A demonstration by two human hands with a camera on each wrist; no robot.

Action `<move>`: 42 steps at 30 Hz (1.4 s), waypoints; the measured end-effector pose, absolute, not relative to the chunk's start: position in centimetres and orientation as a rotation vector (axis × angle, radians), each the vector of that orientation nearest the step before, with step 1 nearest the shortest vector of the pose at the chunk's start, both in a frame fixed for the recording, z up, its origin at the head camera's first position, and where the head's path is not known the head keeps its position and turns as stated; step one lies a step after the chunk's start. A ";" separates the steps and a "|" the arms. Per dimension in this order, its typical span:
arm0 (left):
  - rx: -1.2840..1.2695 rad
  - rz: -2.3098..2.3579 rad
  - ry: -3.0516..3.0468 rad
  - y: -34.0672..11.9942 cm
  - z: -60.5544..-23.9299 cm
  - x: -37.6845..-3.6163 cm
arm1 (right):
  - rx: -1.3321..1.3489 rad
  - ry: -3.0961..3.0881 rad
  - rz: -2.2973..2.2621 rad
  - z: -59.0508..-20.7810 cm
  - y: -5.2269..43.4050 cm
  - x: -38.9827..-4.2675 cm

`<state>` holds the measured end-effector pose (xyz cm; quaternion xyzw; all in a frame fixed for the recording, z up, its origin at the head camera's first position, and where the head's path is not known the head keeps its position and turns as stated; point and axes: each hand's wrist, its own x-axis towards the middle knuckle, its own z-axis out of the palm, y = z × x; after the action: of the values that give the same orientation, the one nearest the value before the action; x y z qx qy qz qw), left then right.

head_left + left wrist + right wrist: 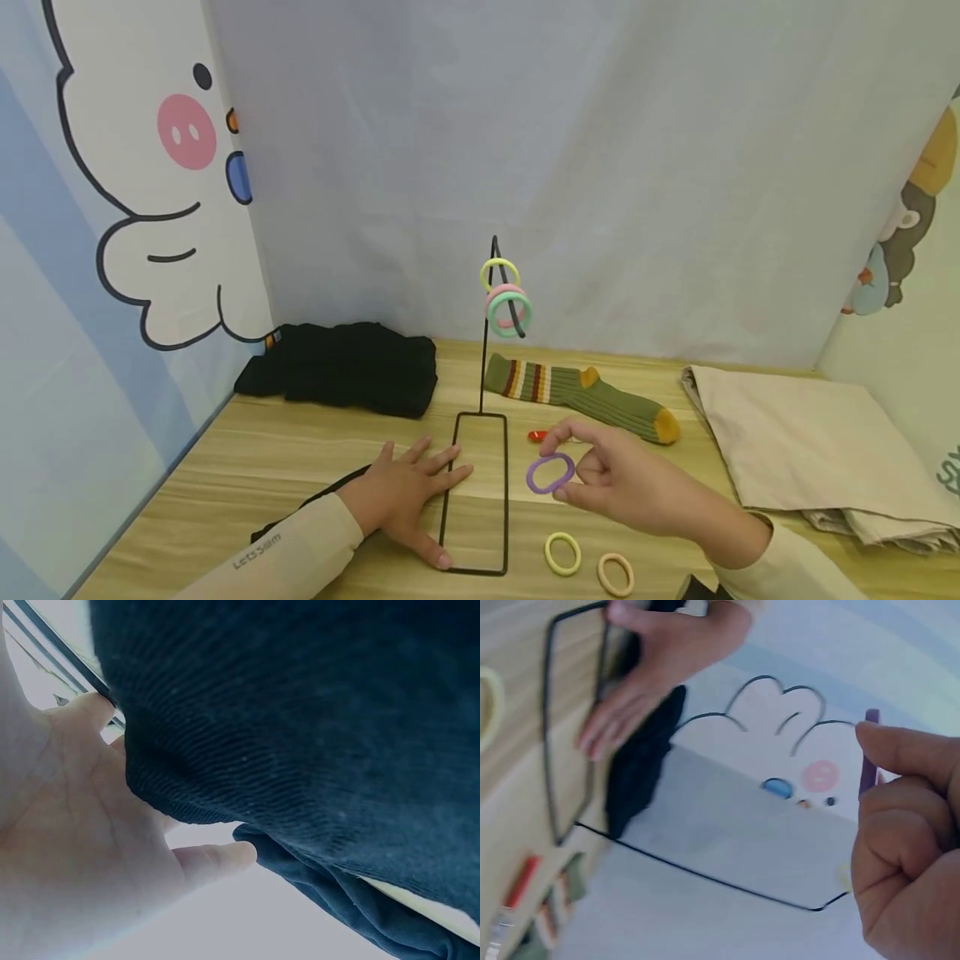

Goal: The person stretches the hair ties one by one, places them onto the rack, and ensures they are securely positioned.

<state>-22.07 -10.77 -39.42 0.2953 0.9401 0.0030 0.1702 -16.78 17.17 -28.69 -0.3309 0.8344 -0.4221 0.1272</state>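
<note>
My right hand [633, 483] pinches a purple hair tie [531, 478] between thumb and index finger, right of a black wire stand [483, 367]. In the right wrist view the purple hair tie [868, 776] appears edge-on. My left hand [408, 492] spreads its fingers over the left side of the stand's rectangular base, thumb near the front corner. On the stand's sloping arm hang a yellow hair tie [499, 261], a pink one [507, 288] and a mint one [528, 314]. Dark cloth [300, 712] hides part of my left hand in the left wrist view.
Another yellow hair tie [548, 554] and a peach one [602, 575] lie at the front. Behind are folded black cloth [360, 367], a green striped sock [615, 404] and a small red object [537, 436]. Beige folded cloth [795, 442] lies right.
</note>
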 end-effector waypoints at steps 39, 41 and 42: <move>0.840 -0.002 2.681 -10.7 -39.8 -22.3 | -1.027 2.767 -1.374 -21.6 14.9 -19.1; 0.839 -0.001 2.681 -10.7 -39.7 -22.2 | -1.032 2.701 -1.421 -22.2 15.3 -19.3; 0.839 -0.001 2.682 -10.7 -39.7 -22.2 | -1.035 2.665 -1.444 -22.5 15.5 -19.4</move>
<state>-22.23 -10.70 -39.72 0.2946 0.9413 -0.0002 0.1650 -19.43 15.48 -22.49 -0.3231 0.8317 -0.4506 -0.0309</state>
